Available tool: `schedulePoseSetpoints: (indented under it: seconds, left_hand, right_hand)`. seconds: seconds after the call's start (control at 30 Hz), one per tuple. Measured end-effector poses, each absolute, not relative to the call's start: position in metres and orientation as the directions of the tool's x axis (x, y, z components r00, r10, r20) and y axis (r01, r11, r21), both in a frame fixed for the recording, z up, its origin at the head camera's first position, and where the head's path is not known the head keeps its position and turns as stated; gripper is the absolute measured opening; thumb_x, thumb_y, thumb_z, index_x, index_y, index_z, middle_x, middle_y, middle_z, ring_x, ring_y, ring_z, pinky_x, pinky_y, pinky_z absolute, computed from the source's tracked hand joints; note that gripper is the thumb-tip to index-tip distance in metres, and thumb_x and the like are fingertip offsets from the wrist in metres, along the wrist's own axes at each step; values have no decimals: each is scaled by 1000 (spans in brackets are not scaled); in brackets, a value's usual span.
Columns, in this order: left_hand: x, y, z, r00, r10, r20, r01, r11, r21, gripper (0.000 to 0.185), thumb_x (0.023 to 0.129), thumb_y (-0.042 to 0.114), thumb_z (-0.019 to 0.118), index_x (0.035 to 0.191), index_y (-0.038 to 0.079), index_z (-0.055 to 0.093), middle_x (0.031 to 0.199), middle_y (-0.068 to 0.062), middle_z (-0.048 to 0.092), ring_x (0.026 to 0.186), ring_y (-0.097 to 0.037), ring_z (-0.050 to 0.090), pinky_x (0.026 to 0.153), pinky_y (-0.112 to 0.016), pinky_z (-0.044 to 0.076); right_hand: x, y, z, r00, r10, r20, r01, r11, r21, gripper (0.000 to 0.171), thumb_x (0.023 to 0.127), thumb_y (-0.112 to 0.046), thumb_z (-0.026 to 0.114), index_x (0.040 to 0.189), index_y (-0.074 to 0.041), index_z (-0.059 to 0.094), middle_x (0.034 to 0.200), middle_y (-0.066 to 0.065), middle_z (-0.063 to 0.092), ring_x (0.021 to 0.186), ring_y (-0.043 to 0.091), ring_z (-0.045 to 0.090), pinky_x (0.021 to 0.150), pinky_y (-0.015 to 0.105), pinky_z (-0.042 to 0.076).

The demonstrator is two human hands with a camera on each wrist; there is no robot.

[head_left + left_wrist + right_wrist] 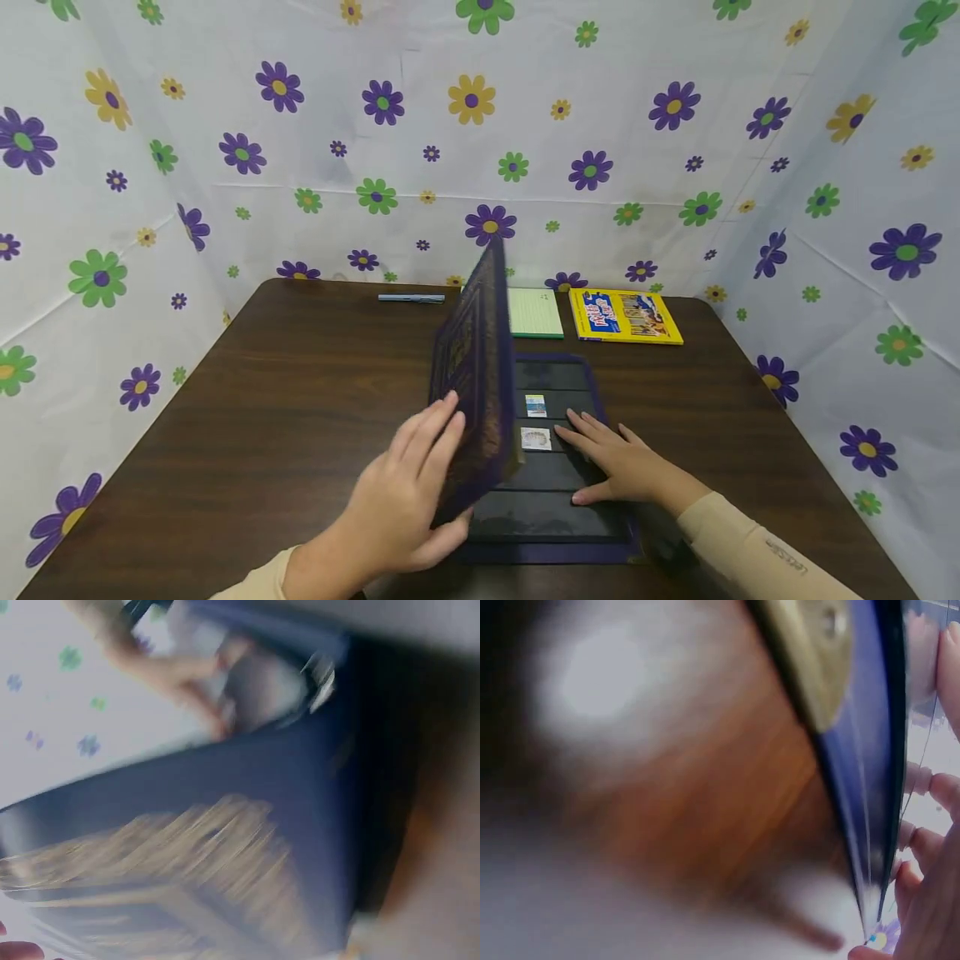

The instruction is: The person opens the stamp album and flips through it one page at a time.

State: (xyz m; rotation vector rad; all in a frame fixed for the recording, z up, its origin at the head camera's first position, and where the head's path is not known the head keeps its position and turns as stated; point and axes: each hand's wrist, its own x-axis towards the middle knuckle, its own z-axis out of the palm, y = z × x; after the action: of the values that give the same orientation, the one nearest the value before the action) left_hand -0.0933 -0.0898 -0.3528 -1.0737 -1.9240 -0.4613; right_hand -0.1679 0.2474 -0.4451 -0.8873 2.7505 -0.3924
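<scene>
A dark blue album lies open near the front of the brown table (285, 400). Its gold-patterned cover (476, 375) stands almost upright. My left hand (420, 475) holds that cover, fingers along its outer face and thumb round its lower edge. My right hand (603, 454) lies flat, fingers spread, on the black pocket page (551, 500). Two small stamps (536, 406) (536, 438) sit in the page's strips just left of my right fingertips. The left wrist view is blurred and shows the blue and gold cover (225, 855). The right wrist view shows the cover's edge (862, 750), blurred.
At the table's back edge lie a pen (411, 297), a green lined notepad (534, 312) and a yellow booklet (624, 316). Flowered white sheets wall in the table on the left, back and right.
</scene>
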Motion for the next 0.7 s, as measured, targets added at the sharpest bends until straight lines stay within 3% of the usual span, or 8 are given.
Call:
schedulePoseSetpoints:
  seconds: [0.07,0.13,0.17,0.3,0.4,0.47,0.57,0.7]
  left_hand:
    - [-91,-100,-333,-238,408,881,798,600,-63,60,87,32,45,124,-16,44,127,-31,48,105,-42,52,57,-40,54]
    - [-87,-112,-315,-258,295,920,748,663,-3,60,88,32,48,125,-15,43,125,-28,51,102,-39,56,65,-32,54]
    - [-84,-120,-309,-282,244,928,714,699,33,62,88,33,49,126,-15,42,125,-26,53,100,-38,57,60,-28,53]
    - [-71,-153,-305,-451,47,891,548,803,235,71,87,47,55,130,-9,46,115,-19,62,90,-33,62,79,-8,42]
    - [-60,-178,-317,-575,-42,817,395,860,323,66,81,52,63,118,-3,60,94,-13,67,75,-27,60,66,-9,41]
    - [-53,-192,-326,-675,-124,728,247,891,381,56,75,49,72,107,3,67,78,-10,65,66,-25,55,52,-17,39]
    - [-47,-214,-343,-844,-232,483,-6,905,425,58,70,46,78,110,7,63,79,-12,65,60,-25,53,41,-29,32]
    - [-54,-242,-372,-964,-263,46,-227,897,379,84,74,63,66,122,-2,47,103,-29,61,70,-39,60,46,-42,41]
  right_hand:
    - [-159,246,-431,-810,-568,-146,-516,809,-283,95,74,-61,66,149,-20,27,155,12,14,139,35,14,97,71,13]
    - [-158,253,-434,-824,-546,-148,-491,820,-295,95,72,-62,67,149,-21,28,155,10,16,139,34,15,97,71,12]
    - [-159,257,-436,-827,-541,-149,-484,822,-301,96,71,-64,66,149,-22,28,155,10,16,139,33,15,97,71,12]
    - [-165,275,-443,-835,-527,-158,-450,820,-355,99,68,-68,66,149,-26,27,156,6,13,140,31,13,98,70,10]
    - [-169,283,-438,-840,-511,-182,-416,823,-387,100,66,-66,69,148,-26,29,156,6,13,140,32,13,99,70,8]
    - [-172,289,-435,-840,-505,-196,-397,820,-412,99,66,-64,72,147,-24,32,155,9,14,140,34,12,98,71,8]
    - [-175,294,-432,-839,-504,-207,-382,815,-434,98,65,-60,75,145,-20,35,155,12,14,139,37,12,96,72,7]
    - [-177,296,-430,-833,-513,-209,-383,806,-451,97,65,-58,76,144,-16,37,154,15,14,138,40,12,94,74,10]
